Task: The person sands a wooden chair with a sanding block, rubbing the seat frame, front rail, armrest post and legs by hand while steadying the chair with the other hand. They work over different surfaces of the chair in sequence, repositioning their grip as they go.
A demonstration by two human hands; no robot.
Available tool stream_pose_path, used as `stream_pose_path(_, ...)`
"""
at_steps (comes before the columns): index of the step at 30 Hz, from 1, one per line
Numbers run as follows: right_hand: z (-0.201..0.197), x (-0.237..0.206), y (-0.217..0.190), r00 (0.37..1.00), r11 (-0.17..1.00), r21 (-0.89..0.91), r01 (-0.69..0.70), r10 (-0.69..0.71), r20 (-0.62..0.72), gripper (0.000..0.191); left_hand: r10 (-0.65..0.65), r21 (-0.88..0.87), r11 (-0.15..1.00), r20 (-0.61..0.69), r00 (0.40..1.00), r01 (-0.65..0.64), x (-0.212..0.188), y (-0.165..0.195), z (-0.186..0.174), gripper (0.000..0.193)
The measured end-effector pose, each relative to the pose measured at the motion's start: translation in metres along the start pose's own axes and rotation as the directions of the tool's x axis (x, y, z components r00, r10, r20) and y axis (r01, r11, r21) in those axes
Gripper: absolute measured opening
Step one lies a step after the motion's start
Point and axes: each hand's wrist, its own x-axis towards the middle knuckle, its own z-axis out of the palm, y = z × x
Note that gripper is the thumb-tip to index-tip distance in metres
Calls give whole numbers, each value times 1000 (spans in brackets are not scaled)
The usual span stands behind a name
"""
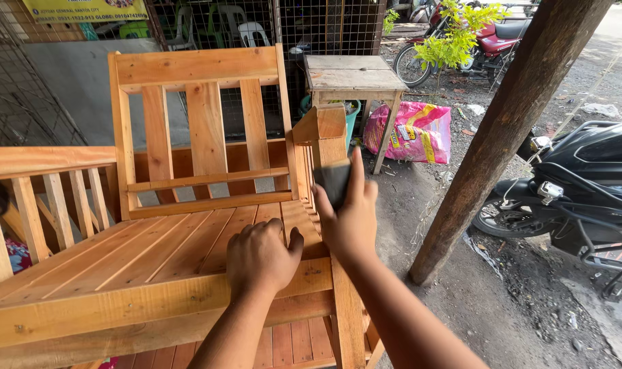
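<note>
Nearest: your left hand [261, 256] rests knuckles-up on the front seat rail of the wooden bench [154, 273], fingers curled loosely, grasping nothing. Your right hand [350, 219] presses a dark sanding pad [331, 181] flat against the armrest post [328, 147], fingers clamped over it. Judgement: pad is light and pliable, best pinched by its edges; bench is stiff, heavy, raw-grained. Right of you: a leaning timber pole [502, 137] and a black motorcycle [584, 184]. Beyond: small wooden table [352, 72], pink sack [413, 130], red motorcycle [488, 37].
</note>
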Motion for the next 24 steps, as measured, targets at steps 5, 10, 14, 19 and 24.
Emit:
stream_pose_path(5,-18,-60,14,980,987,31,-160,155,121,99,12,-25,1000,-42,999,-14,1,-1,2,36)
stream_pose_path(10,0,1,0,996,996,31,-89,88,34,83,9,-4,1000,-8,1000,-9,2,0,-1,36)
stream_pose_path(14,5,44,-16,994,993,51,-108,107,30,81,-4,24,1000,70,998,2,1,0,-2,38)
stream_pose_path(19,-21,-40,11,991,996,-19,-83,85,103,84,18,4,1000,-12,1000,-18,1,-1,3,37)
stream_pose_path(24,-19,-56,13,981,984,60,-167,160,110,84,21,-8,1000,-32,999,-21,1,-2,6,37)
